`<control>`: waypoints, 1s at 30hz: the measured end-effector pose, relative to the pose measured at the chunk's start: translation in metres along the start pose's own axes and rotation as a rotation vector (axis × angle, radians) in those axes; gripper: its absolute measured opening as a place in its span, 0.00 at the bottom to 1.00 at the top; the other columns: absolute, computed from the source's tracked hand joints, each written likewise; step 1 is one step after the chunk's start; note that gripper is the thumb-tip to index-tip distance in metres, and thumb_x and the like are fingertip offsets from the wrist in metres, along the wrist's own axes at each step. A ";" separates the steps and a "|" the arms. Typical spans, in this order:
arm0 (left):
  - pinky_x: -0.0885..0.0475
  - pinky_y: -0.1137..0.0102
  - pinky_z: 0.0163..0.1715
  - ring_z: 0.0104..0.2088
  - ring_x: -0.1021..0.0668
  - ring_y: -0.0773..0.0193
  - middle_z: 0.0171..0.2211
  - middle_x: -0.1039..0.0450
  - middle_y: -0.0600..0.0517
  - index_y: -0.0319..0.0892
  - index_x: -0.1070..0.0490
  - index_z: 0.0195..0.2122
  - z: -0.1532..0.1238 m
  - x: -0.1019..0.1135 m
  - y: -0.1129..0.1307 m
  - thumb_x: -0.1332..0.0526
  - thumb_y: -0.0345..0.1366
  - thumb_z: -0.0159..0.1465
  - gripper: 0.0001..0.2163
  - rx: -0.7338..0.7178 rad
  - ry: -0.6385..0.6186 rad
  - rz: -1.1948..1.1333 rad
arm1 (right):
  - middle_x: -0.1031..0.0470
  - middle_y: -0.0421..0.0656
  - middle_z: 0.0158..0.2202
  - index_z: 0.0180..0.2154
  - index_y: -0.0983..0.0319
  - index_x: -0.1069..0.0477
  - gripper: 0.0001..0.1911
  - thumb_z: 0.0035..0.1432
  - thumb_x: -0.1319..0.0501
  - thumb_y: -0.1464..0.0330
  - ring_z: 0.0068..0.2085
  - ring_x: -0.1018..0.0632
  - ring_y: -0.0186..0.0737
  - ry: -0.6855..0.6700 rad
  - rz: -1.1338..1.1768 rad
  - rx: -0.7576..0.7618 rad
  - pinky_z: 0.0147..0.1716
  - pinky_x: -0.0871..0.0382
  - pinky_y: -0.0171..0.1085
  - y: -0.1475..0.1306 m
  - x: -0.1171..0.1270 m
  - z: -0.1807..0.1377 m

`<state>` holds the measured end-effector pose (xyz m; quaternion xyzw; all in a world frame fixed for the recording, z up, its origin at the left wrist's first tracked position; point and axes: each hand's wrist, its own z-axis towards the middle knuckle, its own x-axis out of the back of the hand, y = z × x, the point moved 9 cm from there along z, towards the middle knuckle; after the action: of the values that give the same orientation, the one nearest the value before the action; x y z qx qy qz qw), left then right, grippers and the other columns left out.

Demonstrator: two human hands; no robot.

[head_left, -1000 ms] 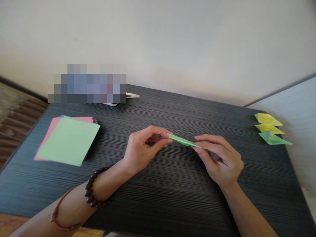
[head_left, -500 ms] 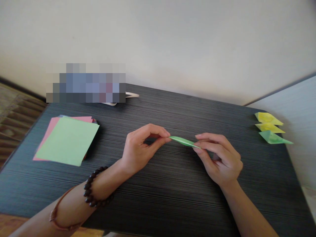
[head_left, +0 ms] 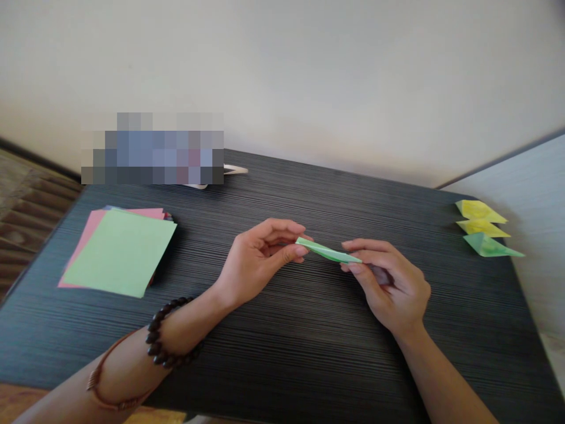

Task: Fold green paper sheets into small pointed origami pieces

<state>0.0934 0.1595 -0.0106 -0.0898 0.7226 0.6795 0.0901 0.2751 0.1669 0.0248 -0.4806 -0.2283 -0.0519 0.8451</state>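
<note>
A narrow piece of folded green paper [head_left: 328, 251] is held edge-on above the dark table [head_left: 282, 353]. Its left end lies at the thumb and fingers of my left hand [head_left: 260, 259], which are curled around it. My right hand [head_left: 392, 285] pinches the paper's right end between thumb and fingers, with the index finger raised a little above it. A beaded bracelet [head_left: 170, 335] and a thin brown cord circle my left wrist and forearm.
At the left lies a stack of square paper, a green sheet [head_left: 121, 253] on top and a pink one [head_left: 90, 235] beneath. Two yellow folded pieces [head_left: 483, 212] and a green one [head_left: 488, 246] stand near the right edge. A blurred-out object [head_left: 154, 153] sits at the back left, by the wall.
The left fingertips have loosened and spread slightly around the paper's left end. The green paper has turned a little, showing more of its edge, and the right fingers have shifted slightly.
</note>
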 end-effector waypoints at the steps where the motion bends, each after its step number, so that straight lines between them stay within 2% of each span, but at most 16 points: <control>1: 0.23 0.75 0.34 0.30 0.21 0.70 0.33 0.22 0.53 0.38 0.29 0.38 0.000 0.000 0.000 0.34 0.27 0.55 0.09 0.002 0.000 0.008 | 0.24 0.40 0.43 0.41 0.56 0.28 0.15 0.53 0.37 0.78 0.38 0.22 0.35 -0.007 0.045 -0.033 0.40 0.25 0.38 0.003 -0.001 0.000; 4: 0.23 0.77 0.33 0.28 0.21 0.71 0.29 0.23 0.54 0.38 0.26 0.34 -0.001 0.004 0.003 0.33 0.27 0.54 0.07 -0.011 0.030 0.030 | 0.25 0.41 0.47 0.50 0.53 0.33 0.24 0.52 0.35 0.75 0.37 0.22 0.35 -0.042 0.233 -0.167 0.38 0.25 0.37 0.015 -0.009 0.000; 7: 0.24 0.78 0.30 0.27 0.21 0.71 0.30 0.22 0.54 0.38 0.27 0.32 -0.001 0.009 0.005 0.32 0.28 0.54 0.05 -0.016 0.082 0.046 | 0.23 0.39 0.44 0.51 0.52 0.35 0.29 0.48 0.31 0.74 0.36 0.22 0.34 -0.073 0.349 -0.272 0.39 0.25 0.36 0.025 -0.015 -0.001; 12: 0.23 0.76 0.30 0.29 0.20 0.68 0.31 0.22 0.52 0.38 0.29 0.33 0.002 0.014 0.003 0.33 0.30 0.56 0.06 0.012 0.129 0.019 | 0.20 0.35 0.36 0.45 0.53 0.29 0.22 0.48 0.31 0.74 0.34 0.20 0.31 -0.027 0.353 -0.358 0.38 0.25 0.30 0.033 -0.014 -0.003; 15: 0.22 0.75 0.31 0.36 0.20 0.65 0.36 0.21 0.50 0.38 0.30 0.34 0.003 0.011 0.001 0.35 0.31 0.58 0.05 0.031 0.095 -0.031 | 0.19 0.36 0.33 0.38 0.55 0.25 0.12 0.51 0.33 0.73 0.31 0.20 0.30 0.010 0.285 -0.380 0.34 0.25 0.28 0.033 -0.010 -0.003; 18: 0.21 0.75 0.32 0.36 0.20 0.65 0.36 0.22 0.50 0.37 0.31 0.34 0.002 0.009 -0.001 0.35 0.30 0.58 0.05 0.044 0.072 -0.055 | 0.19 0.38 0.31 0.34 0.57 0.24 0.05 0.53 0.34 0.72 0.27 0.20 0.32 0.024 0.227 -0.390 0.29 0.24 0.29 0.032 -0.007 -0.003; 26: 0.21 0.73 0.30 0.33 0.20 0.65 0.33 0.23 0.51 0.38 0.33 0.35 0.003 0.010 -0.002 0.33 0.30 0.56 0.09 0.051 0.093 -0.056 | 0.19 0.39 0.28 0.33 0.58 0.22 0.04 0.52 0.34 0.69 0.26 0.19 0.37 -0.009 0.092 -0.359 0.26 0.23 0.33 0.028 -0.004 -0.001; 30: 0.21 0.73 0.30 0.34 0.20 0.64 0.33 0.23 0.51 0.38 0.33 0.36 0.003 0.013 -0.003 0.34 0.31 0.56 0.10 0.065 0.110 -0.047 | 0.19 0.40 0.31 0.37 0.58 0.23 0.09 0.51 0.33 0.70 0.27 0.19 0.38 -0.023 0.175 -0.358 0.28 0.22 0.34 0.029 -0.008 -0.002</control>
<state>0.0817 0.1625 -0.0168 -0.1410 0.7458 0.6474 0.0693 0.2777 0.1794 -0.0025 -0.6416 -0.1823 -0.0126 0.7449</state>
